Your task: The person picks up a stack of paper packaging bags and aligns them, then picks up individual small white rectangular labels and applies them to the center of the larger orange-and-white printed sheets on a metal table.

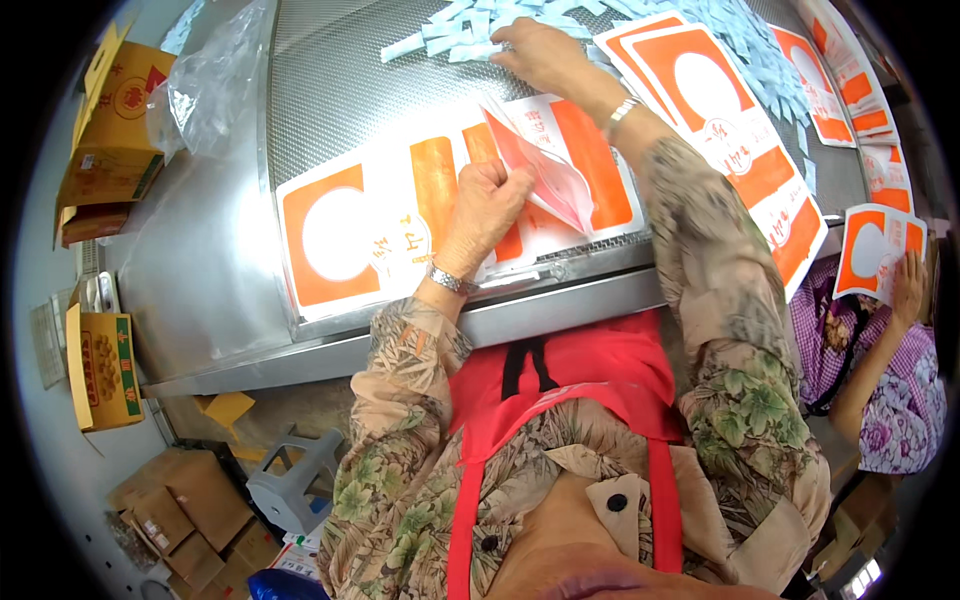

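Observation:
My left hand point(492, 208) is closed on the upper layer of an orange-and-white plastic bag point(420, 170). That layer stands lifted, showing the bag's pale inside, while the rest lies flat on the perforated metal table. Farther off, my right hand point(545, 58) reaches over a spread of small light-blue packets point(470, 28). Its thumb and forefinger look apart beside the nearest packets, with nothing visibly held. Close to my right forearm lie overlapping orange-and-white bags point(715, 100) with white round areas.
At right, another person's hand point(908, 285) holds a similar bag point(872, 250); more bags point(850, 70) lie beyond. A clear plastic sheet point(215, 85) and yellow cartons point(115, 120) are at left. A grey stool point(300, 480) and brown boxes point(190, 510) stand below the metal table edge point(400, 350).

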{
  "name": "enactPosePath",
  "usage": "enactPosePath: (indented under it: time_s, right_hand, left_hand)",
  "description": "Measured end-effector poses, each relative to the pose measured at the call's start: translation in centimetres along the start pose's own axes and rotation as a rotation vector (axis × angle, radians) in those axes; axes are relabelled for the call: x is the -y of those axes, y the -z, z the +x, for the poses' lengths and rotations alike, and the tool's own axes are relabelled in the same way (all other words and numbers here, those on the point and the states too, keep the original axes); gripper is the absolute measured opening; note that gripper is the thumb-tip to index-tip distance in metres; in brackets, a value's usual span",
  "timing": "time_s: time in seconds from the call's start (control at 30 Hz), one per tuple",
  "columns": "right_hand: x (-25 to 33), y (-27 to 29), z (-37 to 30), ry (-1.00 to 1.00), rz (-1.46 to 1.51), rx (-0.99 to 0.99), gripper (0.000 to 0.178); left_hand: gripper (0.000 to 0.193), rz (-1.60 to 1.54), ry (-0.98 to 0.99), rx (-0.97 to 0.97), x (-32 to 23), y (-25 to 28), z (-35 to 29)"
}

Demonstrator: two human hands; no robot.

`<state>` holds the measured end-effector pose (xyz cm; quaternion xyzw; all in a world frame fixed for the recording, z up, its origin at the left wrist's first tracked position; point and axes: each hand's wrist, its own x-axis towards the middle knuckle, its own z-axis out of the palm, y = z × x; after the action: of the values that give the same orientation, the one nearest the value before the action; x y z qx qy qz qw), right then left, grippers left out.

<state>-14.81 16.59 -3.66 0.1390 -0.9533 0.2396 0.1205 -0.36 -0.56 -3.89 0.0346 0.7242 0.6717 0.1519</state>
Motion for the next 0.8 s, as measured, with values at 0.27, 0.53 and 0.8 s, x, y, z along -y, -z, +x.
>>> enactPosePath:
  time_s: [0.27, 0.53, 0.8]
  right_hand:
    - [1.6, 3.3, -1.5, -0.052, 0.585, 0.057, 0.027]
    - [7.1, 9.6, -16.3, -0.175, 0.156, -0.119, 0.027]
    - [7.3, 8.4, -16.4, 0.082, 0.235, -0.148, 0.039]
  left_hand:
    - [0.034, 0.005, 0.004, -0.017, -0.2, 0.8, -0.5]
    - [0.036, 0.076, -0.101, 0.141, -1.3, -1.2, 0.1]
    - [0.042, 0.358, -0.289, -0.006, -1.9, 0.9, -1.0]
